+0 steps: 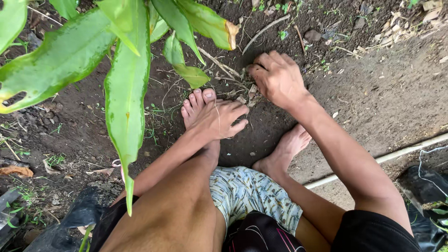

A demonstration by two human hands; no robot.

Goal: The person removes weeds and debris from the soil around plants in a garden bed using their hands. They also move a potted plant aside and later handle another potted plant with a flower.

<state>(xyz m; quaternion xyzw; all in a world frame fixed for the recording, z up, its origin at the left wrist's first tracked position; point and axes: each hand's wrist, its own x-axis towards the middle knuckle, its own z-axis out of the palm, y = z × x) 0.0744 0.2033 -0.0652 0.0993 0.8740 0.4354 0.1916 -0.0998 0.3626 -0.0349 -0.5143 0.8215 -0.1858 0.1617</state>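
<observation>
I squat barefoot on dark soil. My left hand lies flat over my left foot, fingers stretched out and apart, nothing gripped; a thin pale fibre hangs across it. My right hand reaches further forward, its fingers curled down into the soil among dry twigs and roots. Whether it grips anything under the fingers is hidden. My right foot is planted below that hand.
Large green leaves hang in front at the upper left, one with a yellowed tip. A white pipe runs along the ground at the right. Black plastic bags sit at the lower right and lower left.
</observation>
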